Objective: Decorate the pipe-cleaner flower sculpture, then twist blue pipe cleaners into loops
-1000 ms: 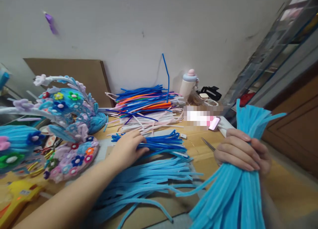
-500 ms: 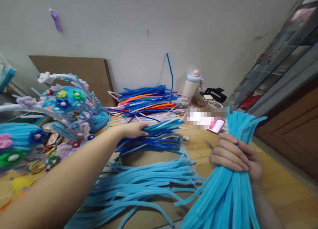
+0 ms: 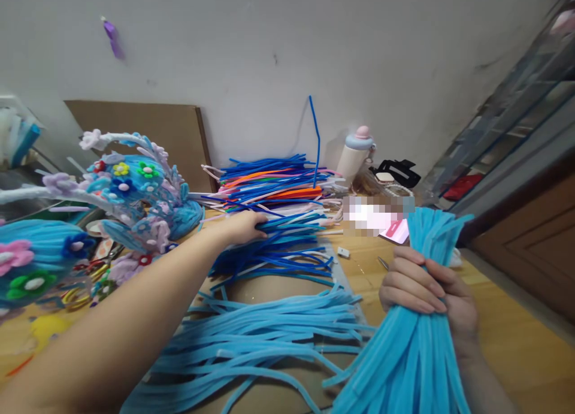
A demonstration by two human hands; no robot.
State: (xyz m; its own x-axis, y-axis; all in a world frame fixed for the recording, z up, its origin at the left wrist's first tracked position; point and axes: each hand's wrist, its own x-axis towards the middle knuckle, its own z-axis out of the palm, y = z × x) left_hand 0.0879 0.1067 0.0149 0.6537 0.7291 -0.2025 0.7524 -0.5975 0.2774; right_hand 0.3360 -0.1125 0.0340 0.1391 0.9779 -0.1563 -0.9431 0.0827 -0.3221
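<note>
My right hand [image 3: 426,288] is wrapped around a thick bunch of light blue pipe cleaners [image 3: 404,360], its upper ends fanning out above the fist and its long ends hanging below. Across the table, my left hand [image 3: 247,227] closes on the left part of a pile of dark blue pipe cleaners [image 3: 287,246] with some lighter strands among them; its fingertips are partly hidden in the strands. Between my forearm and the bunch lies a loose spread of more light blue pipe cleaners [image 3: 269,324].
Behind, a mixed pile of coloured pipe cleaners [image 3: 274,177] rests near the wall. Flower-covered pipe-cleaner baskets [image 3: 135,180] stand at left. A bottle [image 3: 354,156], a black hair claw [image 3: 399,173], a phone [image 3: 395,231] and a small white piece [image 3: 344,253] are at back right.
My left hand has risen slightly, and strands of the dark blue pile have shifted under it. My right hand still grips the light blue bunch. The view has swung slightly left.
</note>
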